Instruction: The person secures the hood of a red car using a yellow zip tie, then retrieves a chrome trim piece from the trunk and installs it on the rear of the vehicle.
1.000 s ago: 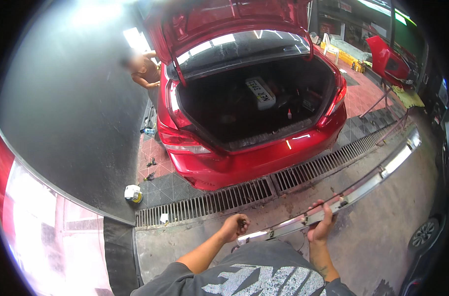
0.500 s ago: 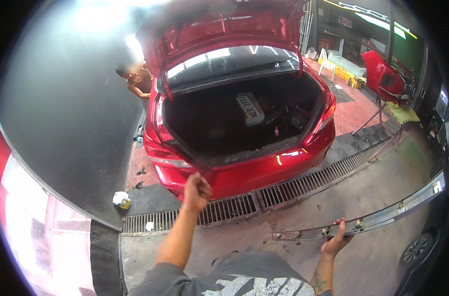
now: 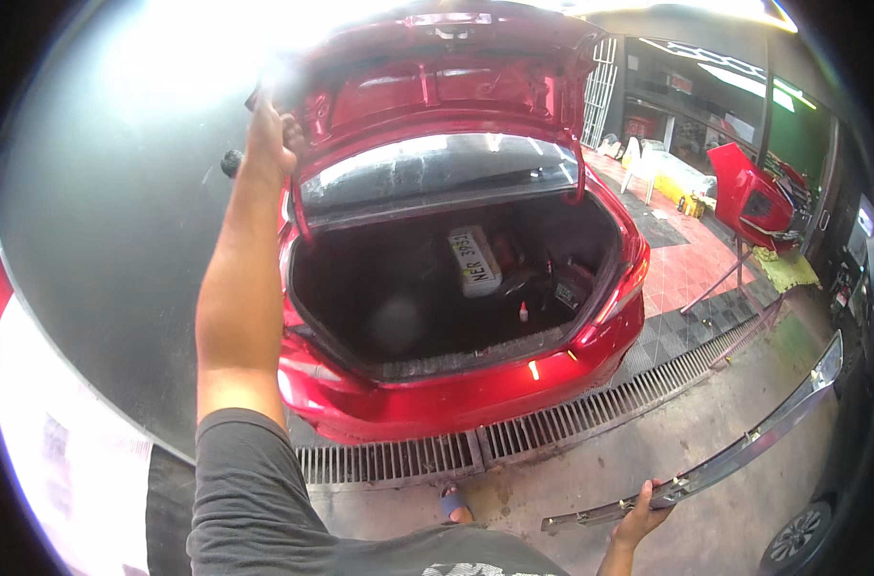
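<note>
My left hand (image 3: 276,144) is raised high beside the left edge of the open trunk lid (image 3: 437,86) of a red car (image 3: 437,408). Its fingers are curled; glare hides whether they grip the lid's edge or something else. Low at the right, my right hand (image 3: 643,516) is closed around a long, narrow, curved trim strip (image 3: 744,449) with small clips along it. The strip slants up to the right, clear of the car. In the open trunk lie a licence plate (image 3: 473,261) and a small bottle with a red tip (image 3: 523,311).
A drain grate (image 3: 399,463) crosses the floor behind the car. A red bumper (image 3: 749,197) rests on a stand at the right, near a white chair (image 3: 639,165). A dark car's wheel (image 3: 797,536) shows at lower right. My foot in a blue slipper (image 3: 453,503) is near the grate.
My left hand has gone from the car's rear corner up to the trunk lid. The strip in my right hand has shifted lower. My arm now covers most of the other person at the left.
</note>
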Motion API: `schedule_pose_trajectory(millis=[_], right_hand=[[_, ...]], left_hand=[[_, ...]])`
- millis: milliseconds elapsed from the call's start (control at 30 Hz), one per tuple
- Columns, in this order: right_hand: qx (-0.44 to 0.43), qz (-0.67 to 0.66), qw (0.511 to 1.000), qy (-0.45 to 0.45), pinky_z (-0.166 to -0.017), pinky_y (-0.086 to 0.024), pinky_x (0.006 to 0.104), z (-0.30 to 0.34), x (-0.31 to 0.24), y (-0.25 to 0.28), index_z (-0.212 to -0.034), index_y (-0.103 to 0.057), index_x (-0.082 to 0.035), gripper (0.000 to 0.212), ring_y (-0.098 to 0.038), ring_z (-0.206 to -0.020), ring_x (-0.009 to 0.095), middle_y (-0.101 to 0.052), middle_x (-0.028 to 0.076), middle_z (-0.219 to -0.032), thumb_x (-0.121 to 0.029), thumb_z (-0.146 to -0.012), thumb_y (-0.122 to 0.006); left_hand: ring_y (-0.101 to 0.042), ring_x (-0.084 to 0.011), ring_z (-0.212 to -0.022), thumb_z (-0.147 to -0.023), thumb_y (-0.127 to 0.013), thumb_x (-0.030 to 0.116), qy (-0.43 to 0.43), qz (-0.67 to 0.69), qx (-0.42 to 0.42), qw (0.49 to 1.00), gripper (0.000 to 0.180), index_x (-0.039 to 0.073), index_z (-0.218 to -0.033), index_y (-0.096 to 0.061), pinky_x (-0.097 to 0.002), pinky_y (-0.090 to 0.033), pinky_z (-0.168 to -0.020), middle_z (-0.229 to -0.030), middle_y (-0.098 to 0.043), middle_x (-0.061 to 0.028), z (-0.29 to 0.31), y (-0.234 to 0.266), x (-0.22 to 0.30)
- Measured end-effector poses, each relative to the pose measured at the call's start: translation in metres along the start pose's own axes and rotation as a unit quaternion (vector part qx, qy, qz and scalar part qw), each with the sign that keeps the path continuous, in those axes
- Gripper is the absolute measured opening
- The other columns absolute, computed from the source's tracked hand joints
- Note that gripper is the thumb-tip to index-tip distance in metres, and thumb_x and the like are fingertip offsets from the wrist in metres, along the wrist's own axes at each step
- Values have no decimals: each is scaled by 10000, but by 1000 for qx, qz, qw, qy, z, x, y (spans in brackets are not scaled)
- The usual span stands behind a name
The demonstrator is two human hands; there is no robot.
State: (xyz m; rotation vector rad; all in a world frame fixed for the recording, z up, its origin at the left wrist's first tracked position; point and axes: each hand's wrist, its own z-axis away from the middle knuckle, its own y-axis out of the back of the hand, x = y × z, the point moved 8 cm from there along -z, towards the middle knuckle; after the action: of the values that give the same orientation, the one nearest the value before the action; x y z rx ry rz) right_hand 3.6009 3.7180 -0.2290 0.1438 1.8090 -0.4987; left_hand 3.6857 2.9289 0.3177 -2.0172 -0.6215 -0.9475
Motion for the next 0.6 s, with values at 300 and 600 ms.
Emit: schedule_pose_trajectory(millis=[300, 600], right_hand=[[77, 96, 989, 79, -1167, -455, 411, -108, -5, -33, -1631, -360, 31, 811, -559, -1353, 259, -537, 173, -1504, -155, -964, -781], [116, 241, 953, 143, -1058, -533, 426, -155, 3, -11, -1520, -486, 31, 726, -645, -1191, 285, -639, 155, -1371, -87, -879, -807]], left_hand=[[-354, -80, -493, -1014, -621, 669, -38, 20, 19, 999, 582, 94, -1107, -615, -242, -264, -435, -642, -371, 58, -188, -57, 17], [-422, -128, -582, -993, -643, 589, -118, -123, 61, 983, 543, 71, -1151, -603, -275, -326, -491, -725, -432, 8, -248, -84, 14]])
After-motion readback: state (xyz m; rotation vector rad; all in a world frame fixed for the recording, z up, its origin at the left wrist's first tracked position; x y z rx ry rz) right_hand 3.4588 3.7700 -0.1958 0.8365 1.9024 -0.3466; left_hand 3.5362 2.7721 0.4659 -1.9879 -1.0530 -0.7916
